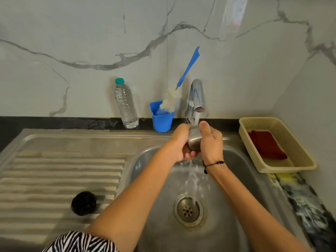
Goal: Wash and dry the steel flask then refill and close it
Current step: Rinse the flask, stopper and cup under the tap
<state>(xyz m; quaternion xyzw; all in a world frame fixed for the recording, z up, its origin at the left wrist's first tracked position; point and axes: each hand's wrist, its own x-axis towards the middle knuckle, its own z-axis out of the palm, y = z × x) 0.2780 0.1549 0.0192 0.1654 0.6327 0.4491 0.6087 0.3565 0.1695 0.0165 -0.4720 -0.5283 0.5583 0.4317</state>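
The steel flask (194,140) is upright over the sink basin (154,179), its mouth under the running tap (197,99). My left hand (181,142) grips its left side and bottom. My right hand (211,140) wraps its right side, thumb up near the rim. Most of the flask is hidden by my fingers. Water spills off my hands and falls toward the drain (189,210). A black lid (83,202) lies on the ribbed drainboard (54,175) to the left.
Against the marble wall stand a clear plastic water bottle (126,106) with a teal cap and a blue cup (161,118) holding a bottle brush (181,84). A beige basket (294,148) with a dark red cloth (266,147) sits right of the sink.
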